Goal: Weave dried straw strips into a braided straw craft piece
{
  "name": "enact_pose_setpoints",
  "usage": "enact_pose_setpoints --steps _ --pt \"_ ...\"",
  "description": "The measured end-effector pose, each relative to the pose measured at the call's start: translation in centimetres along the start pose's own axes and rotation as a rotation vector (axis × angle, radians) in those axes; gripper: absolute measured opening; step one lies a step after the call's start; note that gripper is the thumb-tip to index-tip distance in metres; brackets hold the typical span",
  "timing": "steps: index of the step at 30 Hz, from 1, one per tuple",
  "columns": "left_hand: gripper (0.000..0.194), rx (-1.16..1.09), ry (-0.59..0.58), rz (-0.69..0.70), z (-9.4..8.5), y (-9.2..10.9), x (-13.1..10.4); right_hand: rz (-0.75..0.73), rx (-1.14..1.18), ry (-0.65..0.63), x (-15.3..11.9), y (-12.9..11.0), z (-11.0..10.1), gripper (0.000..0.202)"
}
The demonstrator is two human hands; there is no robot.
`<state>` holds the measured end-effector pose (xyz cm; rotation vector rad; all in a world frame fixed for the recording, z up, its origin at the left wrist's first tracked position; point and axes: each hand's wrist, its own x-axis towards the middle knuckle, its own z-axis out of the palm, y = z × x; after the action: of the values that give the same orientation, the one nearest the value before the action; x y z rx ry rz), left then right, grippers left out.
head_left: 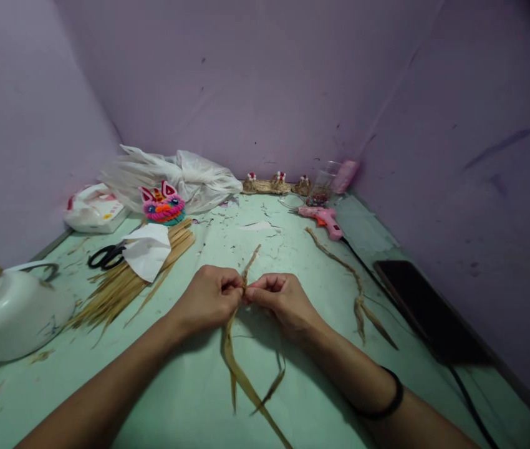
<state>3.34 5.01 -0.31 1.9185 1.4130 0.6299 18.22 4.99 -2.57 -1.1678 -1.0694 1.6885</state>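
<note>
Over the middle of the pale green tabletop (190, 386), my left hand (211, 296) and my right hand (286, 302) meet, both closed in a pinch. Between their fingertips they grip a braid of dried straw (230, 355). Its twisted upper end rises above my fingers, and loose flat strands hang down toward me, one reaching the bottom edge. What the fingertips do at the pinch is partly hidden. To the right lies a second braided straw strip (353, 277), apart from my hands, its lower end split into loose tails.
Left are a straw bundle (106, 299), black scissors (103, 256), white paper (148, 252) and a white pot (17, 312). A pink glue gun (323, 219) and a black phone (428, 308) lie right. Behind are a plastic bag (185, 178), a colourful knitted figure (164, 206) and straw ornaments (274, 185).
</note>
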Motion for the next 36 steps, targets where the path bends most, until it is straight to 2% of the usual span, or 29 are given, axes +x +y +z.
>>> enact_pose_setpoints --steps 5,10,12,16,19,21,23,24,25,26,27,28,30,31,33,36 --pt "0.02 0.097 0.045 -0.024 0.1 0.3 -0.1 -0.067 -0.084 0.114 0.2 0.5 0.4 0.008" --pt "0.023 0.402 0.133 -0.097 0.4 1.6 -1.2 -0.128 -0.087 0.217 0.3 0.7 0.6 0.009" --pt "0.023 0.532 0.138 -0.035 1.1 2.1 -2.0 -0.105 0.0 0.198 0.2 0.8 0.8 0.01" --pt "0.026 0.822 0.188 0.18 3.5 2.2 -3.2 0.018 0.216 0.157 -0.1 0.9 1.2 0.014" --pt "0.031 0.89 0.177 0.269 4.6 1.8 -3.4 0.085 0.335 0.131 -0.1 0.8 1.1 0.014" --pt "0.028 0.781 0.133 0.282 4.4 1.8 -3.3 0.087 0.361 0.126 -0.1 0.7 1.0 0.013" --pt "0.023 0.539 0.19 0.241 3.4 2.0 -2.9 0.079 0.347 0.136 0.0 0.6 0.8 0.012" --pt "0.021 0.381 0.247 0.179 2.7 2.1 -2.6 0.08 0.329 0.138 0.0 0.5 0.8 0.012" --pt "0.02 0.223 0.338 0.071 2.1 2.2 -2.2 0.085 0.31 0.136 0.0 0.5 0.8 0.012" --pt "0.019 0.058 0.365 -0.076 1.5 2.2 -1.8 0.09 0.292 0.128 0.0 0.4 0.9 0.012" --pt "0.02 -0.109 0.313 -0.222 1.0 2.1 -1.5 0.089 0.273 0.118 0.0 0.4 1.0 0.013" --pt "0.021 -0.272 0.213 -0.339 0.7 2.0 -1.1 0.082 0.254 0.106 -0.1 0.4 1.0 0.013" --pt "0.019 -0.529 -0.012 -0.469 0.4 1.5 -0.5 0.056 0.231 0.084 -0.2 0.5 1.2 0.014" --pt "0.017 -0.598 -0.079 -0.484 0.4 1.3 -0.4 0.045 0.218 0.075 -0.2 0.6 1.2 0.014" --pt "0.016 -0.59 -0.108 -0.473 0.5 0.8 -0.2 0.022 0.175 0.067 -0.2 0.7 1.2 0.015" --pt "0.017 -0.356 -0.095 -0.312 0.3 0.3 -0.2 0.0 0.079 0.067 -0.2 0.8 1.1 0.015"
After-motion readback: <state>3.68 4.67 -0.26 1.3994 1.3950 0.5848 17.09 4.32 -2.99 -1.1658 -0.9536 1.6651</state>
